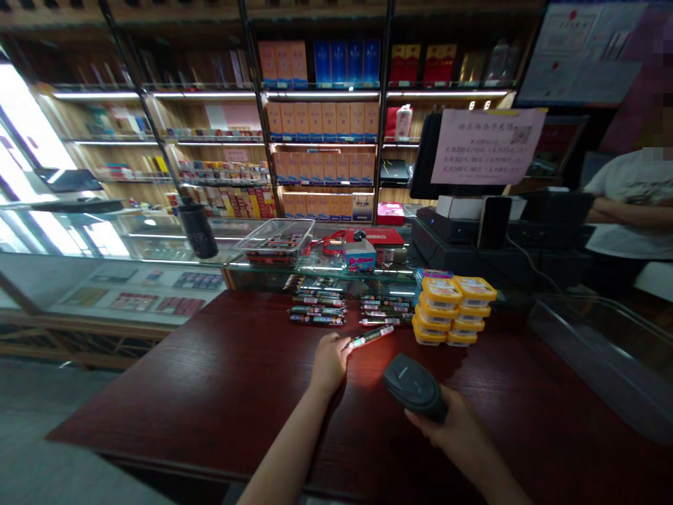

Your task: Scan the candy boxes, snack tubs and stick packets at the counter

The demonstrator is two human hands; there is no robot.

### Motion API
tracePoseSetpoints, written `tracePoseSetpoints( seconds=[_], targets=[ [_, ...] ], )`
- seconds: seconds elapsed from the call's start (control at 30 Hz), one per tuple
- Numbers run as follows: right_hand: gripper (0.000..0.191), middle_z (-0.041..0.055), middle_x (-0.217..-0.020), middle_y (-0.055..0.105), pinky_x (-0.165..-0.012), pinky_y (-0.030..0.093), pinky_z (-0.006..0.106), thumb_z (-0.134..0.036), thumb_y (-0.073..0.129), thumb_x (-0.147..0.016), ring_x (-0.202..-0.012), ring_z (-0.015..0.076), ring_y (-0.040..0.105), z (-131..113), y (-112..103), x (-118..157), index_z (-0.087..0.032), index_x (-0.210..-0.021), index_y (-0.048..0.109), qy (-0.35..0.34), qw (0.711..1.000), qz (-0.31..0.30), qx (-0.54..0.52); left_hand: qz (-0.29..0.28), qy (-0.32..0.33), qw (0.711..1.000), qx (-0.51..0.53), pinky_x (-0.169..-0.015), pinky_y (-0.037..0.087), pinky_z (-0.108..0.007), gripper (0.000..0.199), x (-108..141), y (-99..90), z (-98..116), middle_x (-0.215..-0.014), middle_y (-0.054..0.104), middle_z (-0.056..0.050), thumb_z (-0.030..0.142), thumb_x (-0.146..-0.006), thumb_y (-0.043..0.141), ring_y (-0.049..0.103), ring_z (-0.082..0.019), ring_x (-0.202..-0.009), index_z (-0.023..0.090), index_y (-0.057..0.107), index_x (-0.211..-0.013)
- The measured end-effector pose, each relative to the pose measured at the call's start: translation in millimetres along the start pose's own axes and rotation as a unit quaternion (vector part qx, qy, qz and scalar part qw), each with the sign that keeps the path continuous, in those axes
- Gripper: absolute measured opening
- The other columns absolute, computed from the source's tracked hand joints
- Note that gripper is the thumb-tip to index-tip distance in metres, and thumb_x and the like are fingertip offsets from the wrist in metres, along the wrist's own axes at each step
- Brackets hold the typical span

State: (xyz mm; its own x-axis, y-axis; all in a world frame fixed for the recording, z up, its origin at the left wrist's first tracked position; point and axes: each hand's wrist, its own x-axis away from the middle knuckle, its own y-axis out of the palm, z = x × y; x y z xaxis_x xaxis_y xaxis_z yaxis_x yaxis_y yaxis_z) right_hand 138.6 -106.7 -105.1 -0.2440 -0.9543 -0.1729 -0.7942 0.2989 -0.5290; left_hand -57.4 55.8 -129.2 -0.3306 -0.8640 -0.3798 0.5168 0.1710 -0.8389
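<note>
My left hand point(332, 361) pinches the near end of a slim wrapped stick point(372, 337), which points away to the right just above the dark red table point(210, 372). In my right hand point(455, 424) is a dark barcode scanner point(413, 384), its head turned toward the stick and a reddish glow on the table beside it. Beyond my hands lie two rows of similar wrapped sticks, a left group point(317, 310) and a right group point(386, 308). Stacked yellow tubs point(440, 308) stand to the right of them.
A clear tray of sticks point(276, 242) and a small colourful box point(360, 257) sit on the glass counter behind. A clear bin point(604, 351) is at the right. Further back are a monitor with a paper sign point(486, 146), a black cup point(198, 228) and a person point(631, 203).
</note>
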Motion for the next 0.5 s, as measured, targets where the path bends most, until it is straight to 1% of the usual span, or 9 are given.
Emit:
tracePoseSetpoints(
  seconds=[0.1, 0.17, 0.23, 0.3, 0.37, 0.43, 0.5],
  targets=[
    [0.029, 0.0004, -0.054, 0.064, -0.05, 0.045, 0.024, -0.043, 0.059, -0.071, -0.055, 0.017, 0.061, -3.4, -4.0, 0.2, -0.018, -0.083, 0.066, -0.001, 1.0, -0.017, -0.018, -0.005, 0.002, 1.0, 0.001, -0.085, 0.042, -0.032, 0.027, 0.3, -2.1, 1.6, -0.093, 0.063, -0.008, 0.025, -0.088, 0.048, 0.054, -0.02, -0.092, 0.021, 0.069, -0.104],
    [0.027, 0.0023, -0.063, 0.068, -0.054, 0.046, 0.025, -0.042, 0.059, -0.072, -0.062, 0.0181, 0.064, -6.3, -8.5, 0.3, -0.018, -0.084, 0.066, -0.011, 1.0, -0.014, 0.001, -0.011, -0.003, 1.0, 0.003, -0.081, 0.042, -0.03, 0.027, 1.1, -5.6, 3.6, -0.089, 0.062, -0.008, 0.025, -0.088, 0.049, 0.054, -0.02, -0.089, 0.02, 0.069, -0.105],
    [0.023, 0.0035, -0.076, 0.072, -0.059, 0.045, 0.026, -0.037, 0.06, -0.071, -0.071, 0.0195, 0.066, -8.7, -14.1, -0.3, -0.021, -0.086, 0.066, -0.018, 0.998, -0.004, 0.063, -0.016, -0.005, 1.0, 0.009, -0.08, 0.042, -0.029, 0.025, 2.0, -8.4, 5.3, -0.087, 0.06, -0.007, 0.025, -0.087, 0.051, 0.054, -0.019, -0.088, 0.02, 0.069, -0.105],
    [0.018, 0.0026, -0.082, 0.072, -0.06, 0.043, 0.027, -0.031, 0.06, -0.071, -0.075, 0.0208, 0.066, -9.4, -19.9, -2.2, -0.024, -0.087, 0.065, -0.006, 0.987, 0.007, 0.159, -0.013, 0.002, 1.0, 0.009, -0.083, 0.041, -0.03, 0.025, 2.5, -9.0, 7.1, -0.091, 0.06, -0.007, 0.028, -0.086, 0.054, 0.053, -0.02, -0.092, 0.02, 0.067, -0.106],
    [0.012, 0.0008, -0.078, 0.071, -0.058, 0.039, 0.028, -0.028, 0.059, -0.073, -0.073, 0.0214, 0.066, -7.1, -24.1, -5.1, -0.027, -0.084, 0.064, 0.017, 0.969, 0.017, 0.247, -0.01, 0.015, 1.0, -0.008, -0.087, 0.04, -0.031, 0.03, 1.9, -7.5, 10.1, -0.098, 0.058, -0.007, 0.03, -0.084, 0.056, 0.051, -0.021, -0.097, 0.021, 0.064, -0.112],
    [0.008, -0.0001, -0.075, 0.07, -0.057, 0.037, 0.028, -0.027, 0.057, -0.076, -0.07, 0.0213, 0.066, -0.7, -25.4, -7.8, -0.027, -0.082, 0.062, 0.032, 0.953, 0.029, 0.298, -0.019, 0.03, 0.998, -0.045, -0.088, 0.04, -0.033, 0.033, -0.1, -5.2, 14.7, -0.102, 0.057, -0.007, 0.028, -0.083, 0.057, 0.049, -0.022, -0.1, 0.022, 0.061, -0.116],
    [0.013, 0.0004, -0.077, 0.071, -0.057, 0.037, 0.028, -0.024, 0.054, -0.078, -0.071, 0.0207, 0.066, 9.9, -23.8, -9.6, -0.027, -0.087, 0.062, 0.021, 0.945, 0.048, 0.322, -0.04, 0.037, 0.995, -0.086, -0.088, 0.04, -0.034, 0.027, -3.0, -4.3, 19.7, -0.101, 0.057, -0.007, 0.024, -0.084, 0.055, 0.048, -0.023, -0.101, 0.022, 0.062, -0.11]
  ],
)
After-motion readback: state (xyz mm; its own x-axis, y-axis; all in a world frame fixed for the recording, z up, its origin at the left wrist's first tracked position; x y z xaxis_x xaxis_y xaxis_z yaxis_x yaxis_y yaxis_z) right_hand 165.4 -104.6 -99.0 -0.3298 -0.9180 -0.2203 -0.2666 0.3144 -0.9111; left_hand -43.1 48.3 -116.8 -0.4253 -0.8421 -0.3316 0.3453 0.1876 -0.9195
